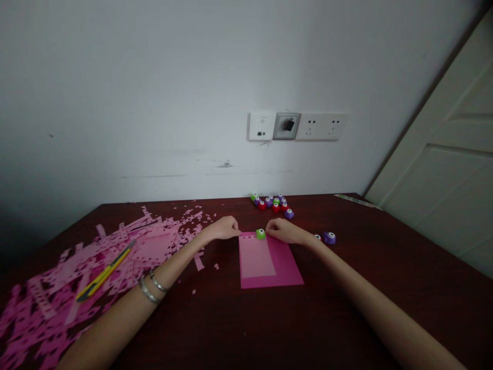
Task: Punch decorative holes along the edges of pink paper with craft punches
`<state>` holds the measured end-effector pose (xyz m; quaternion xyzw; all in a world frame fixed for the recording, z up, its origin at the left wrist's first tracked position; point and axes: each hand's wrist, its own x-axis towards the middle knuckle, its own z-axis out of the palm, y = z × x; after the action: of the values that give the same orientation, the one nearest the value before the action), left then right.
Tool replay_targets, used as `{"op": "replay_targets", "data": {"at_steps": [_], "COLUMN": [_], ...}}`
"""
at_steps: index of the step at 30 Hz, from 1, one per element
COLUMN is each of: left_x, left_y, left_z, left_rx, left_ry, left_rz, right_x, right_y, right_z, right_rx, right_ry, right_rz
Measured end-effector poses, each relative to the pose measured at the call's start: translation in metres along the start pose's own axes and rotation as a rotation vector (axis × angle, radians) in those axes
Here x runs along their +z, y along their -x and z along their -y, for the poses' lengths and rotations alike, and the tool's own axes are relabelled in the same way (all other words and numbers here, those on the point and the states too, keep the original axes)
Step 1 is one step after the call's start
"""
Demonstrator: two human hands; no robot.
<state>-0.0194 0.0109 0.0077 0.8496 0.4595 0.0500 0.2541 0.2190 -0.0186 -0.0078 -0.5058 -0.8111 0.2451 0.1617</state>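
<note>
Both hands, the left (223, 227) and the right (284, 230), pinch the far edge of the pink paper (287, 267); it looks light, thin, easy to crease, so edges are good grip.

I watched through one camera, worn on the person's head, which faced forward and down over the dark red table (231, 329). It sat high and far enough back to take in both forearms, with the left hand (225, 227) and right hand (285, 230) small near mid-frame. The wall (154, 92) stood straight ahead, filling roughly the upper half of my view, and the panelled door (454, 169) slanted in along the right edge.
</note>
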Motion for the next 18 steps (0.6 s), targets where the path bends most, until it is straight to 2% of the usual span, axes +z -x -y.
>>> {"op": "replay_targets", "data": {"at_steps": [5,11,14,18], "left_x": [-0.004,-0.011,-0.013,-0.016], "left_y": [-0.001,0.000,-0.002,-0.008], "left_z": [0.003,-0.010,-0.020,-0.030], "left_rx": [-0.048,-0.041,-0.001,0.072], "left_ry": [-0.039,-0.015,0.047,0.156], "left_rz": [-0.105,-0.232,-0.208,-0.093], "right_x": [-0.011,-0.022,-0.025,-0.029], "right_y": [0.005,0.005,-0.002,-0.012], "right_z": [0.008,0.017,0.016,0.020], "right_rx": [0.088,0.203,0.238,0.279], "right_ry": [-0.069,-0.297,-0.309,-0.268], "right_rz": [-0.026,0.198,0.314,0.410]}}
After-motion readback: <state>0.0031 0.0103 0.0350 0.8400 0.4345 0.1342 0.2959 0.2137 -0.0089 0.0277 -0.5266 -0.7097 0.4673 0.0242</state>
